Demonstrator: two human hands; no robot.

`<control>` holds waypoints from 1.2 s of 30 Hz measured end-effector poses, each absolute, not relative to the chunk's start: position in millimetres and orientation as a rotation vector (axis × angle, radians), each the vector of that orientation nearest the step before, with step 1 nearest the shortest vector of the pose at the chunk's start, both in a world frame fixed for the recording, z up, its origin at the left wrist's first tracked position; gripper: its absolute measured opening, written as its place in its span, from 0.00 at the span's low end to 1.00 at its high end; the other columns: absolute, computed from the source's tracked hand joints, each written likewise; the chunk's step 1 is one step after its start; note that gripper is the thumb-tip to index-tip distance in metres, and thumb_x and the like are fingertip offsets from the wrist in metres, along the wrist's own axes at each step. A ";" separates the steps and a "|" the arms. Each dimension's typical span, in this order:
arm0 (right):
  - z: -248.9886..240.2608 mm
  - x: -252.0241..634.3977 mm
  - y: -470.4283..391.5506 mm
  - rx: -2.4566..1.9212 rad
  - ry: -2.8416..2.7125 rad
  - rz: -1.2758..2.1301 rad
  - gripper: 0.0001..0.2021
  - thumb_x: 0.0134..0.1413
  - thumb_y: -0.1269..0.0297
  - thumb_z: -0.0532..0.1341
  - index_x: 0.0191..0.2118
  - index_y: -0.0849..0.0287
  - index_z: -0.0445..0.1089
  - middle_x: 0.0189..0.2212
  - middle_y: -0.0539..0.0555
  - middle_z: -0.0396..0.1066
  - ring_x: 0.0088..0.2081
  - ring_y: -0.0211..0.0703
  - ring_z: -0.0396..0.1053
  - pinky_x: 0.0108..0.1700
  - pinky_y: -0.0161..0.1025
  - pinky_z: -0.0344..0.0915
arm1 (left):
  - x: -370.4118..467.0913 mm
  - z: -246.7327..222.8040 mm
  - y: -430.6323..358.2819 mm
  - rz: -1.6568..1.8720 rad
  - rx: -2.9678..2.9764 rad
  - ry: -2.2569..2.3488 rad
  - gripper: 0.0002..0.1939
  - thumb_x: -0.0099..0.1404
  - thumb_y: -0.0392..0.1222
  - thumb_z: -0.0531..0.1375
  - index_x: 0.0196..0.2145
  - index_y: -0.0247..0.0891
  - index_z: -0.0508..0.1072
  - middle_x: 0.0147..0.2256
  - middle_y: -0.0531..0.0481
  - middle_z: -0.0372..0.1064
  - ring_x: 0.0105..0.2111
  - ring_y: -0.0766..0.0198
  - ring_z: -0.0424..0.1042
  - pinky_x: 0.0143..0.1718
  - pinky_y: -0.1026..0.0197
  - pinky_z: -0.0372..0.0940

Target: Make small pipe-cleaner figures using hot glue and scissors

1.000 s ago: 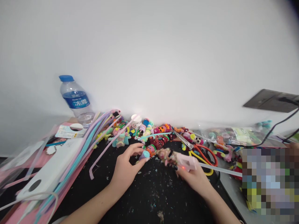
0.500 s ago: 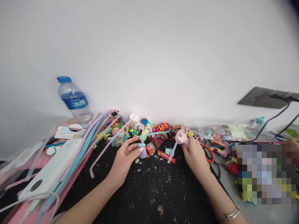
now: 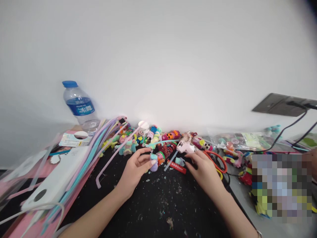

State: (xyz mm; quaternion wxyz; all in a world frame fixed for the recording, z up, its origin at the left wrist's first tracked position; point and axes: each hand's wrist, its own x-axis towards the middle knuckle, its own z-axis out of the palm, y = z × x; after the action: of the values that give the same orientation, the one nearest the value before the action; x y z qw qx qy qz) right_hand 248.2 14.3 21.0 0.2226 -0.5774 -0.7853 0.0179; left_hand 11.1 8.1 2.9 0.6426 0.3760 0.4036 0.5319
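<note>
While the left hand [image 3: 133, 172] pinches a small fuzzy figure of purple and light-blue pompoms [image 3: 154, 162] between thumb and fingertips, the right hand [image 3: 203, 170] lies flat and open on the black table [image 3: 158, 205], gripping nothing.

Figure: long axis roughly upright, blue end up, purple end down on or just above the table; can't tell if it touches. Thumb above and behind it, fingertips in front.

White-pink hot glue gun [image 3: 184, 147] lies on the table just beyond the right fingers, apart from them. Its clear glue stick [image 3: 170, 161] runs diagonally down-left from the gun body, pointing toward the left fingertips.

Red lighter [image 3: 177, 167] lies flat between the two hands, long axis left-right, slightly tilted, just left of the right fingertips. A small teal pompom piece [image 3: 180, 161] sits just above it.

Orange-handled scissors [image 3: 214, 160] lie to the right of the right fingers, partly under the hand.

Row of colourful pompom figures [image 3: 158, 135] along the wall beyond both hands. Bundle of pastel pipe cleaners [image 3: 99, 145] runs diagonally left of the left hand. Clear water bottle with blue cap [image 3: 79, 105] stands upright far left.
</note>
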 end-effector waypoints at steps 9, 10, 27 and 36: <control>40.0 262.1 16.4 -1.620 -1.946 0.819 0.07 0.46 0.70 0.60 0.35 0.59 0.67 0.28 0.53 0.67 0.33 0.45 0.67 0.35 0.41 0.65 | 12.3 2.8 4.9 1.164 1.001 0.871 0.17 0.54 0.35 0.64 0.41 0.38 0.66 0.33 0.52 0.71 0.36 0.66 0.69 0.36 0.66 0.63; 46.9 264.0 15.9 -1.528 -1.852 1.099 0.08 0.47 0.68 0.60 0.37 0.60 0.66 0.29 0.53 0.68 0.33 0.44 0.68 0.34 0.39 0.65 | 12.4 2.0 4.5 1.156 1.015 0.858 0.16 0.54 0.35 0.64 0.41 0.38 0.66 0.33 0.52 0.70 0.36 0.65 0.69 0.36 0.66 0.63; 93.0 206.1 70.8 -1.042 -1.917 1.523 0.13 0.43 0.78 0.59 0.39 0.61 0.67 0.33 0.51 0.69 0.30 0.34 0.67 0.31 0.32 0.63 | 14.3 0.8 5.5 1.165 0.993 0.818 0.17 0.55 0.34 0.64 0.41 0.37 0.66 0.34 0.50 0.70 0.35 0.66 0.68 0.36 0.65 0.62; 90.4 202.6 79.6 -0.927 -1.966 1.467 0.17 0.44 0.80 0.55 0.42 0.59 0.69 0.41 0.53 0.69 0.36 0.38 0.68 0.35 0.35 0.65 | 14.8 2.2 6.3 1.162 0.915 0.817 0.17 0.53 0.33 0.65 0.40 0.37 0.67 0.33 0.52 0.70 0.32 0.68 0.67 0.33 0.67 0.62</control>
State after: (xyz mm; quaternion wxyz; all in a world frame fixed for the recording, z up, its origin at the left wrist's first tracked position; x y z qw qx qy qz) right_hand 202.6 79.6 90.4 0.2568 -0.3415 -0.7246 0.5407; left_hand 14.8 6.3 2.2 0.6640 0.4048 0.3615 0.5143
